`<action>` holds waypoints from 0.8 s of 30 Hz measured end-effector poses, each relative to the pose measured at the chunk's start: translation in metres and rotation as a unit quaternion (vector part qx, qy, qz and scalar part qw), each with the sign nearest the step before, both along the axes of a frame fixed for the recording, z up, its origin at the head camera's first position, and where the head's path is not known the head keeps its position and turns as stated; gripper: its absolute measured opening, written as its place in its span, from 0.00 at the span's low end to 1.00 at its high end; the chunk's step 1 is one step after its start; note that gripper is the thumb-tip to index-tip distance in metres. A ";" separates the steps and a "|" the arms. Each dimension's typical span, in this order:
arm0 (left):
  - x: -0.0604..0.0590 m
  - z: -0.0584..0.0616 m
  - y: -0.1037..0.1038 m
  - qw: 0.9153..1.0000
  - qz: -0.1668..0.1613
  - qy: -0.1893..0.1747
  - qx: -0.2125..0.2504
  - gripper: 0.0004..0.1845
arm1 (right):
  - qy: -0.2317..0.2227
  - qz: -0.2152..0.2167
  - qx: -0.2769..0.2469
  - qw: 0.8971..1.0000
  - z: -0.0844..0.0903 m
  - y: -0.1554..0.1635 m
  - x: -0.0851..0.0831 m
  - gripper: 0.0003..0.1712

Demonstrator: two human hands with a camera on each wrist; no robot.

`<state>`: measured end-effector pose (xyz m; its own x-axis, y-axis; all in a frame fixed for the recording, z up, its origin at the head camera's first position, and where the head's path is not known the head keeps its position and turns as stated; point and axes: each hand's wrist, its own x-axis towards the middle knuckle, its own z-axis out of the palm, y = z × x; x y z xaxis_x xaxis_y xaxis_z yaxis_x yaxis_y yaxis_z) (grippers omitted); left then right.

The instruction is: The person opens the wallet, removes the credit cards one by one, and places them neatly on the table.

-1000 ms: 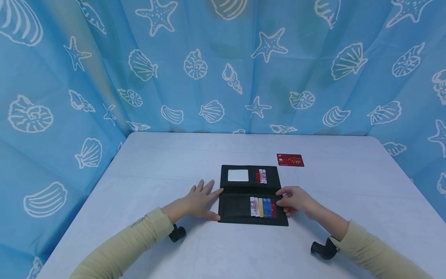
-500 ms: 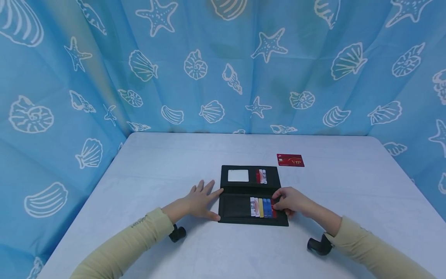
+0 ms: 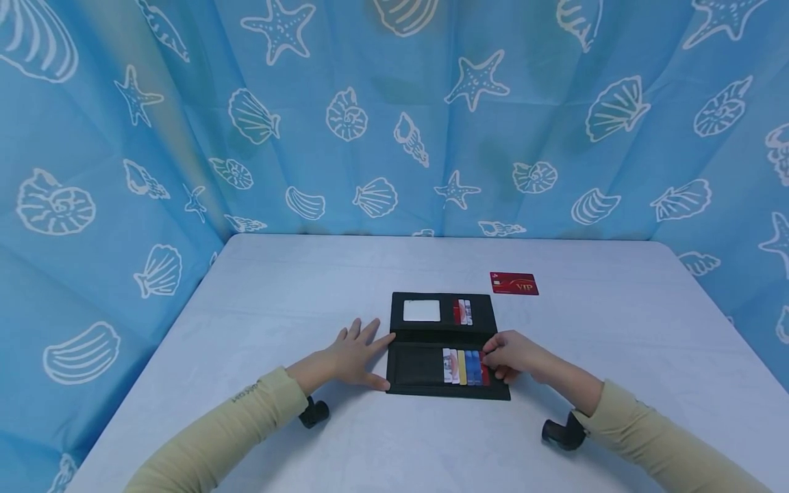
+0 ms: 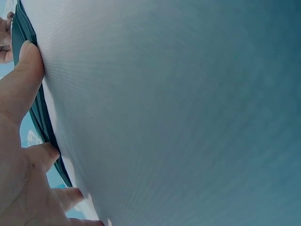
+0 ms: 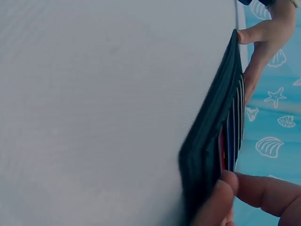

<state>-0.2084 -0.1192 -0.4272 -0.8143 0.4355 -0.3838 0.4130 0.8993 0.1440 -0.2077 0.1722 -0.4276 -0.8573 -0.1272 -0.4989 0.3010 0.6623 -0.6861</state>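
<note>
A black bifold wallet (image 3: 419, 364) lies unfolded on the white table. Its lower panel carries a row of several cards (image 3: 462, 368), pale, yellow and blue, with a red card (image 3: 485, 377) at the right end. My left hand (image 3: 350, 360) is spread flat at the wallet's left edge, thumb and index fingertip touching it. At the right side, my right hand (image 3: 520, 354) pinches the red card between thumb and index finger. The right wrist view shows these fingertips (image 5: 229, 179) on the card's edge, covering part of it.
A red VIP card (image 3: 514, 283) lies beyond the wallet's upper right corner. The wallet's upper panel holds a white window insert (image 3: 422, 310) and a few cards (image 3: 462, 311). A blue shell-print curtain (image 3: 394, 123) hangs behind the table (image 3: 296, 274).
My right hand has moved slightly left from the wallet's right edge onto the red card, and its fingertips have closed on it. The left hand and the wallet have stayed in place.
</note>
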 end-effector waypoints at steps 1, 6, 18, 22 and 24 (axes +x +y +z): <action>0.000 0.000 0.000 1.000 0.000 0.000 0.000 0.49 | -0.002 -0.001 -0.005 1.000 0.001 0.000 0.000 0.11; 0.000 0.000 0.000 1.000 -0.002 0.004 0.000 0.49 | -0.003 0.004 -0.019 1.000 0.003 0.002 0.002 0.11; -0.002 -0.002 0.000 1.000 -0.002 0.003 -0.001 0.49 | 0.014 -0.012 -0.023 1.000 -0.003 0.002 0.002 0.15; -0.002 -0.002 0.000 1.000 0.000 0.005 -0.001 0.49 | 0.024 -0.022 -0.023 0.999 -0.004 0.000 0.004 0.18; -0.002 -0.002 0.000 1.000 0.000 0.005 0.001 0.49 | 0.028 -0.028 -0.023 0.999 -0.005 -0.001 0.005 0.19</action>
